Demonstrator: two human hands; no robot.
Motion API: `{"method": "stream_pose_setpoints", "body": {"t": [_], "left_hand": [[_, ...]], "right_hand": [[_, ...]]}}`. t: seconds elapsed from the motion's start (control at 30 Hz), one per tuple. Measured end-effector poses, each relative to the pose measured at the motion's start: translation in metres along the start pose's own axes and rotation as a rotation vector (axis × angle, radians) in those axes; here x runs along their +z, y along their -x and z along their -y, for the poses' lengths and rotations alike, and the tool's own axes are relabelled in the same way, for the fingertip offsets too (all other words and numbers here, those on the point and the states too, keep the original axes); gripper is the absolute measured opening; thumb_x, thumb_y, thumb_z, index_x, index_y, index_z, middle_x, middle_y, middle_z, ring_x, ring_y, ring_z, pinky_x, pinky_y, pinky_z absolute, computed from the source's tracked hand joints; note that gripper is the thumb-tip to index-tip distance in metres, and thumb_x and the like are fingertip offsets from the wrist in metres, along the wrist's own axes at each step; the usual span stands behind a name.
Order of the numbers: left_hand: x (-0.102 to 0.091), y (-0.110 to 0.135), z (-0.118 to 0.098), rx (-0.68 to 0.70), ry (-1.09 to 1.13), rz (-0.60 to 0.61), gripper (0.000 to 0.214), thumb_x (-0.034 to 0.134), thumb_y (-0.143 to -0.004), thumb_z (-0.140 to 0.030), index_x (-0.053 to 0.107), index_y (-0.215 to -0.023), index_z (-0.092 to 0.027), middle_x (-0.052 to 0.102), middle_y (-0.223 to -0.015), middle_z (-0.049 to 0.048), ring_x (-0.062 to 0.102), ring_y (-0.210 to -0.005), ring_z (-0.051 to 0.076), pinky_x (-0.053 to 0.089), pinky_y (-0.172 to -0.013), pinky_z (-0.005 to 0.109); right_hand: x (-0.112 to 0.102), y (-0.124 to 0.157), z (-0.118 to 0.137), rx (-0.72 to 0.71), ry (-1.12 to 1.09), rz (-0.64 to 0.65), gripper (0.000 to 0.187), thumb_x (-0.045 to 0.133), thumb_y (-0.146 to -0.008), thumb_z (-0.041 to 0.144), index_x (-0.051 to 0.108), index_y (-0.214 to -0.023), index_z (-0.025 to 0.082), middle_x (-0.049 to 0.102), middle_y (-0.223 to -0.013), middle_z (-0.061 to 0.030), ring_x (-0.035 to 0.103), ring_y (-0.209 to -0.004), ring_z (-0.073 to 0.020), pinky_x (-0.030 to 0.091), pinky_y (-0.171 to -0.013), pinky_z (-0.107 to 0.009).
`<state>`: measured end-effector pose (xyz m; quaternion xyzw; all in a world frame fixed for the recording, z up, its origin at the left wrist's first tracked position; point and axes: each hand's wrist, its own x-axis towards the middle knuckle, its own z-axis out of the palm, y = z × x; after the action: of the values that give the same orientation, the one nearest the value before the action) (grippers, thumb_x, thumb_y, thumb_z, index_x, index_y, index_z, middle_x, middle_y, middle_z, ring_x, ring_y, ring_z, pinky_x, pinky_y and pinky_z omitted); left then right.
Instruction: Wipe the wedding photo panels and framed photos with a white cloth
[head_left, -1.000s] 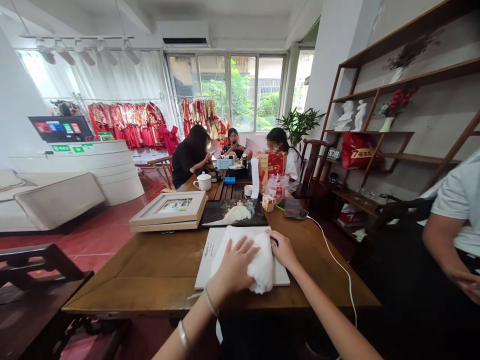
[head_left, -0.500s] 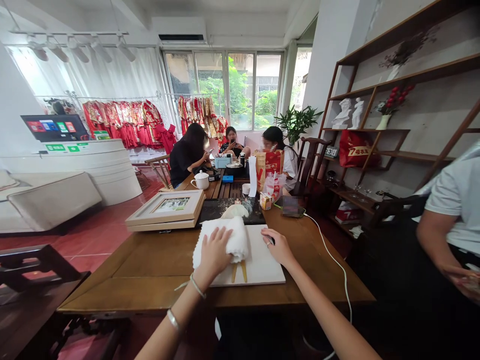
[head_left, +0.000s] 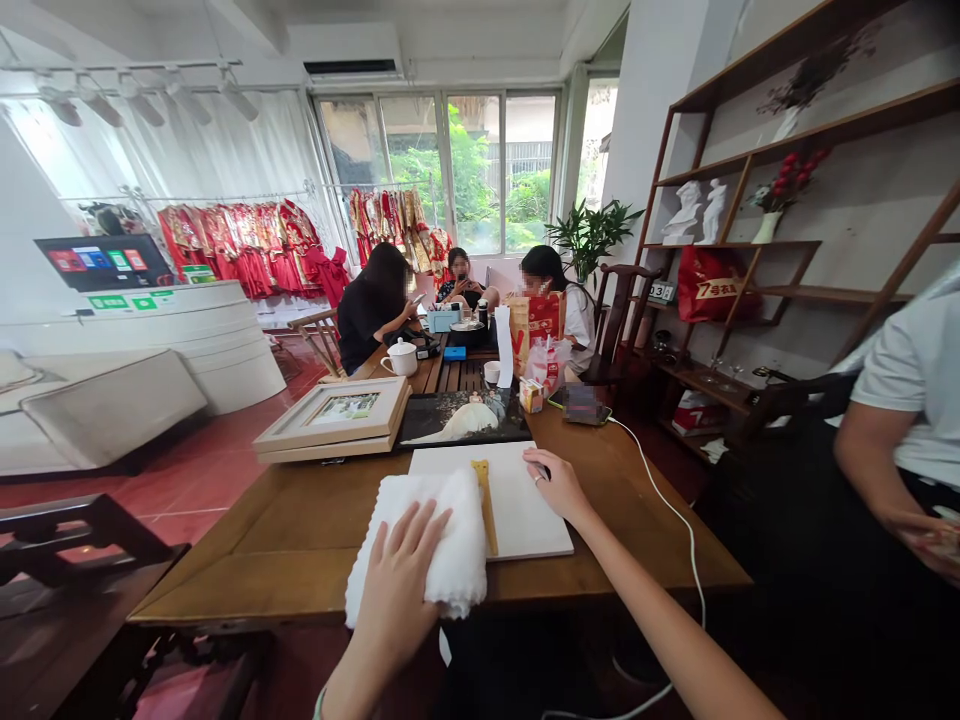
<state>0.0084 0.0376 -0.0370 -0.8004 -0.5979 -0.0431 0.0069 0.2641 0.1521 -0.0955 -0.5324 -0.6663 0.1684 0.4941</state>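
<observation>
A white board (head_left: 529, 520) lies flat near the front edge of the wooden table. My left hand (head_left: 405, 570) lies over a folded white towel (head_left: 461, 535), its fingers spread across the top and its thumb along the side. The towel covers the board's left part and overhangs the table's front edge. Beside the towel, a long yellow shape (head_left: 486, 505) shows on the board; I cannot tell whether it is printed or a separate piece. My right hand (head_left: 555, 482), with a ring on one finger, grips the board's right edge with bent fingers.
Behind the board lies a dark picture panel (head_left: 465, 418). Stacked frames (head_left: 330, 420) are at its left, with a lidded white mug (head_left: 400, 358) beyond. At right are a small box (head_left: 532, 395), a phone (head_left: 581, 403) and its white cable (head_left: 664, 490). Several people sit around.
My left hand has drawn the towel toward me and left, off the board's far part. More of the yellow shape and the dark panel shows. My right hand has stayed at the board's edge.
</observation>
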Motion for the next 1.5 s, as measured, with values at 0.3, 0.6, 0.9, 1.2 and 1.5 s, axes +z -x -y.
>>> {"method": "stream_pose_setpoints", "body": {"t": [0.3, 0.6, 0.9, 1.2, 1.5], "left_hand": [[-0.013, -0.051, 0.018, 0.011, 0.024, 0.081, 0.084, 0.046, -0.062, -0.009, 0.03, -0.143, -0.026, 0.027, -0.151, 0.0018, 0.018, -0.14, 0.025, 0.018, -0.111, 0.051], [0.0, -0.101, 0.038, 0.066, 0.034, -0.013, 0.071, 0.05, -0.073, -0.018, 0.032, -0.141, -0.023, 0.029, -0.15, 0.0062, 0.021, -0.139, 0.026, 0.019, -0.109, 0.052], [-0.001, -0.027, 0.009, -0.03, 0.012, 0.005, 0.085, 0.048, -0.06, -0.01, 0.032, -0.142, -0.026, 0.027, -0.151, 0.0014, 0.016, -0.14, 0.024, 0.013, -0.112, 0.049], [-0.004, -0.019, -0.001, -0.112, 0.063, 0.046, 0.084, 0.043, -0.062, -0.008, 0.03, -0.143, -0.027, 0.025, -0.152, -0.0009, 0.015, -0.141, 0.023, 0.012, -0.112, 0.05], [0.005, -0.098, -0.008, 0.012, 0.08, 0.003, 0.066, 0.043, -0.078, -0.024, 0.03, -0.143, -0.023, 0.028, -0.151, 0.0053, 0.019, -0.139, 0.028, 0.015, -0.11, 0.056]], "right_hand": [[0.0, 0.0, 0.0, 0.004, -0.006, -0.003, 0.024, 0.052, -0.075, 0.012, 0.072, -0.088, 0.02, 0.071, -0.104, -0.0075, 0.064, -0.104, -0.0207, 0.046, -0.097, -0.039], [-0.001, 0.001, 0.003, 0.023, 0.005, -0.008, 0.024, 0.052, -0.076, 0.013, 0.072, -0.09, 0.018, 0.07, -0.107, -0.0096, 0.064, -0.104, -0.0215, 0.047, -0.097, -0.039], [0.002, 0.001, 0.002, 0.025, -0.008, -0.035, 0.023, 0.053, -0.076, 0.013, 0.072, -0.087, 0.02, 0.071, -0.105, -0.0088, 0.064, -0.104, -0.0219, 0.047, -0.097, -0.04], [0.001, 0.002, -0.001, 0.006, -0.006, -0.011, 0.024, 0.052, -0.077, 0.015, 0.072, -0.088, 0.021, 0.071, -0.105, -0.0073, 0.064, -0.105, -0.0212, 0.047, -0.097, -0.039], [0.001, 0.003, -0.003, -0.018, 0.015, 0.003, 0.025, 0.051, -0.079, 0.016, 0.071, -0.093, 0.02, 0.07, -0.108, -0.0091, 0.063, -0.106, -0.0216, 0.046, -0.098, -0.04]]}}
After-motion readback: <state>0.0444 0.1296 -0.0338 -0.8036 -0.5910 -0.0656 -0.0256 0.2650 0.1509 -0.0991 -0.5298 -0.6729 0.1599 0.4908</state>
